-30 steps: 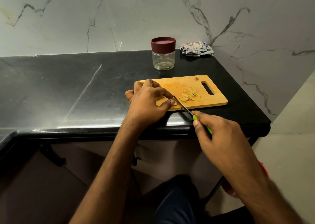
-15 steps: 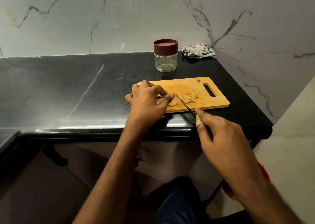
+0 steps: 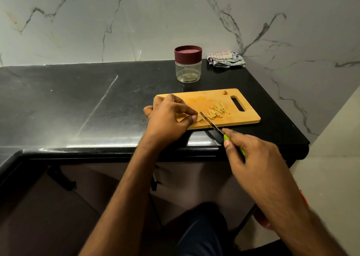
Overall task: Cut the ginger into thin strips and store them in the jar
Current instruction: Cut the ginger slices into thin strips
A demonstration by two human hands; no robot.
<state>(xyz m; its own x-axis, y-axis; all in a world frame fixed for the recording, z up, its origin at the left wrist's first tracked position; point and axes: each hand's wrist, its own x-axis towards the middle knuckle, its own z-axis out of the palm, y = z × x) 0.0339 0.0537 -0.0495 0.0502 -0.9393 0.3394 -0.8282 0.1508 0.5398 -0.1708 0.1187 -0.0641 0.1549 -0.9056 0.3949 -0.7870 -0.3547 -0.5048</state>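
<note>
A wooden cutting board [image 3: 196, 99] lies on the black counter near its front edge. My left hand [image 3: 167, 117] pinches a small ginger piece [image 3: 199, 119] against the board's front left part. My right hand [image 3: 251, 158] grips a green-handled knife [image 3: 211, 124], whose blade rests on the board just right of the ginger piece. A pile of cut ginger strips [image 3: 218, 110] lies in the board's middle. A tiny ginger scrap [image 3: 225, 92] sits at the board's far edge. Behind the board stands the clear jar [image 3: 188, 68] with its maroon lid on.
A folded striped cloth [image 3: 226, 58] lies at the counter's back right corner against the marble wall. The black counter [image 3: 78, 103] stretches left of the board. Its right edge [image 3: 282, 107] drops off just beyond the board. An orange object [image 3: 263, 216] shows below my right arm.
The knife blade has shifted slightly left, closer to the ginger piece under my left fingertips. Both hands stay in nearly the same place.
</note>
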